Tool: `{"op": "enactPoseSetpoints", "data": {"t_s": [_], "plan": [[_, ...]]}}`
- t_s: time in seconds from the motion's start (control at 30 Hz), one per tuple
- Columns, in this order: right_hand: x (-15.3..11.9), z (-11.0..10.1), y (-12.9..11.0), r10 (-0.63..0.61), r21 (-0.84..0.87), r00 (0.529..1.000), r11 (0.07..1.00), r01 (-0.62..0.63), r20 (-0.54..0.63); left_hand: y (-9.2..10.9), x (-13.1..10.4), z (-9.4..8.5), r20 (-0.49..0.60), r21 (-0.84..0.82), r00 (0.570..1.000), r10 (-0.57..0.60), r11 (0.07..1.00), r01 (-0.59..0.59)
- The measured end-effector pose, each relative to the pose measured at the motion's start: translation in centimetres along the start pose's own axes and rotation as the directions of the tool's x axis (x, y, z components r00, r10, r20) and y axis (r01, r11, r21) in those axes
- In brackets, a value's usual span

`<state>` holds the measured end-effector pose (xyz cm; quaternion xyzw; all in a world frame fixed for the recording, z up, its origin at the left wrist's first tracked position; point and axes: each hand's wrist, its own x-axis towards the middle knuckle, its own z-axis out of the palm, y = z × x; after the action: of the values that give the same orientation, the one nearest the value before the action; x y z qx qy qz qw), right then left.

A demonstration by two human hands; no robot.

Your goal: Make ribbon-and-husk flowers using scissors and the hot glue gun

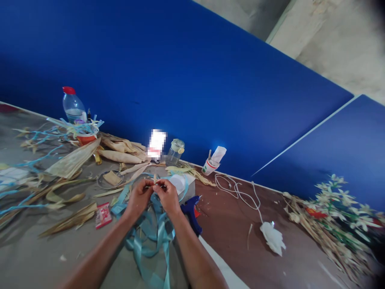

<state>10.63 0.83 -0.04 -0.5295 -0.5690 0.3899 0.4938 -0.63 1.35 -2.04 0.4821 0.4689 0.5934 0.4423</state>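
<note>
My left hand [141, 197] and my right hand [166, 195] meet at the middle of the table, fingertips pinched together. Between them a small pale piece of dried husk [155, 178] points upward; its lower part is hidden by the fingers. Light-blue ribbon [161, 241] lies in loose loops beneath and in front of both hands. A blue glue gun [191, 212] rests just right of my right wrist. Left of my left forearm lies a red and pink packet [103, 215]. A white round object [177, 184] sits behind my right hand.
Dried husks [124, 150] spread over the left and back. A bottle [73, 106] and an orange pot [86, 139] with blue-stemmed pieces stand back left. A lit phone [157, 143], glass jar [175, 151] and paper cup [209, 165] line the blue partition. White cable [237, 190] and flowers [343, 204] lie right.
</note>
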Motion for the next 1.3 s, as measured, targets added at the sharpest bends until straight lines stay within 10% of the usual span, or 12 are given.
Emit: {"op": "enactPoseSetpoints", "data": {"t_s": [0.27, 0.47, 0.83, 1.3], "plan": [[0.4, -0.6, -0.2, -0.014, -0.041, 0.999, 0.999, 0.012, -0.05, -0.5, -0.3, 0.0, 0.143, 0.151, 0.99, 0.014, 0.988, -0.036], [2.0, -5.5, -1.5, -0.124, -0.351, 0.962, 0.936, 0.031, -0.244, 0.2, -0.6, 0.1, 0.11, 0.165, 0.993, -0.038, 0.986, 0.02], [-0.5, -5.9, -1.0, -0.033, -0.894, 0.983, 0.412, 0.178, 0.18, -0.4, -0.5, 0.0, 0.156, 0.343, 0.983, 0.101, 0.927, -0.15], [0.0, -6.1, 1.5, -0.037, -0.884, 0.959, 0.381, 0.273, 0.28, 0.0, -0.6, 0.2, 0.211, 0.396, 0.972, 0.104, 0.9, -0.182]]}}
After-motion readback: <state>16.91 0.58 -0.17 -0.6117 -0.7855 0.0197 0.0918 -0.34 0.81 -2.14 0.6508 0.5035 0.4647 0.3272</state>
